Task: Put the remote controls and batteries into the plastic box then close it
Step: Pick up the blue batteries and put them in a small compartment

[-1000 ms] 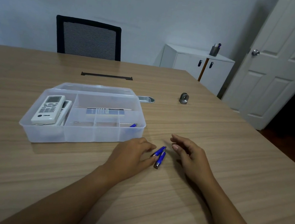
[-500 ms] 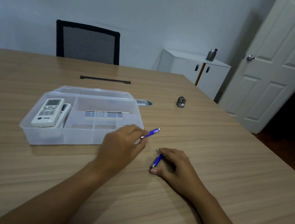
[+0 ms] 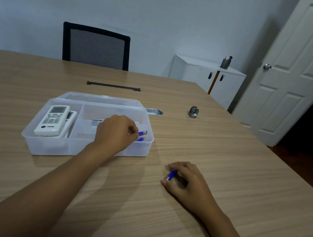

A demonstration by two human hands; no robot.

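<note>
Spreading under everything, your light wooden counter point(image 3: 216, 155) carries the clear plastic box point(image 3: 53, 146), lid open, white remote controls point(image 3: 52, 120) in its left compartment. Your left hand point(image 3: 115, 133) pinches one blue battery point(image 3: 142, 133) over the box's right compartment; your right hand point(image 3: 187, 181) grips another blue battery point(image 3: 171, 175) on the counter.

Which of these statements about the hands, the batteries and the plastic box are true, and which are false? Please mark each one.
1. The left hand holds a blue battery over the plastic box. True.
2. The box is closed. False: it is open, the lid lying behind it.
3. The white remote control lies in the box's left compartment. True.
4. The right hand is empty. False: it grips another blue battery at the table.
</note>
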